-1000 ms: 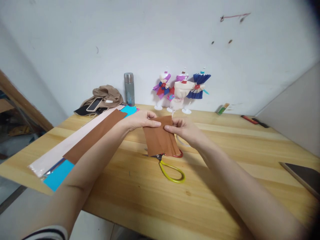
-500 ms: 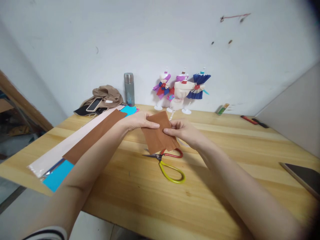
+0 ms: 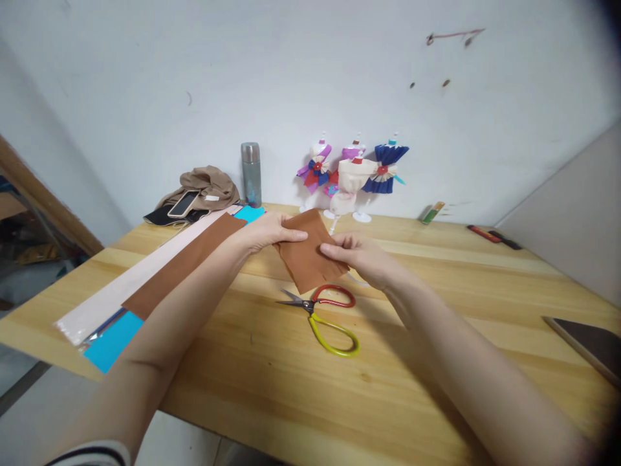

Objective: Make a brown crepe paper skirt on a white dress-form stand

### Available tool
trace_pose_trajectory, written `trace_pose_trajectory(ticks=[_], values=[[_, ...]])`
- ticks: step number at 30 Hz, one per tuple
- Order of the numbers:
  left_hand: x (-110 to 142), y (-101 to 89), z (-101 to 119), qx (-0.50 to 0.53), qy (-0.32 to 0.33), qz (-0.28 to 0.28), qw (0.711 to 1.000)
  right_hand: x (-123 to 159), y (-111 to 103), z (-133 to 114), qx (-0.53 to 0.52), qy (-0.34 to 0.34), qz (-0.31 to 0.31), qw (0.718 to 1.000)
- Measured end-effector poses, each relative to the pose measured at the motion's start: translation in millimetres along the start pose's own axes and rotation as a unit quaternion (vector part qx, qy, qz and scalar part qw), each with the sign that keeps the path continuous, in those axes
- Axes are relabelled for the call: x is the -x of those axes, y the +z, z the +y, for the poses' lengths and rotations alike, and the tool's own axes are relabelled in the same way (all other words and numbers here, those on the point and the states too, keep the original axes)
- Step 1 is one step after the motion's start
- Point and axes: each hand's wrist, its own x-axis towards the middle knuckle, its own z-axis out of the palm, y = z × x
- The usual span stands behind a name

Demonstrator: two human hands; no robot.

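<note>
Held brown sheet [image 3: 313, 255] more askew

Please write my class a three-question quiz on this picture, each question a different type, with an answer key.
1. Multiple choice. What do the left hand and right hand both hold?
A) a phone
B) a small brown piece
C) a flask

2. True or false. The scissors on the table lie fully closed.

3. Fill in the blank. As the camera sees it, the long brown strip lies on the ____ side of the table.

Key: 1. B. 2. False; they lie open. 3. Left.
</note>
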Motion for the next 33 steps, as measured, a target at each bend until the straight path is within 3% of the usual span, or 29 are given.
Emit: trace_pose_trajectory(ticks=[8,12,18,26,33], values=[[2,-0.4,0,0.038,0.026,0.019,0.999,-2,-7,0,0.007,-0.009,0.041,0.999],[5,-1.8,1,0.08,0.02,-0.017,0.996,-2,-13,-1,0.023,-0.035,0.077,0.996],[4,-5.0,-2,0.123,-0.019,-0.043,0.991,1,-16,-3,0.015,-0.037,0.082,0.996],[-6,0.3,-7,0.23,0.013,0.058,0.971,-10,-20,7,-0.095,-0.024,0.131,0.986],[-11,7.4,-13,0.291,0.044,0.087,0.952,-11,-6,12,-0.054,-0.05,0.128,0.989]])
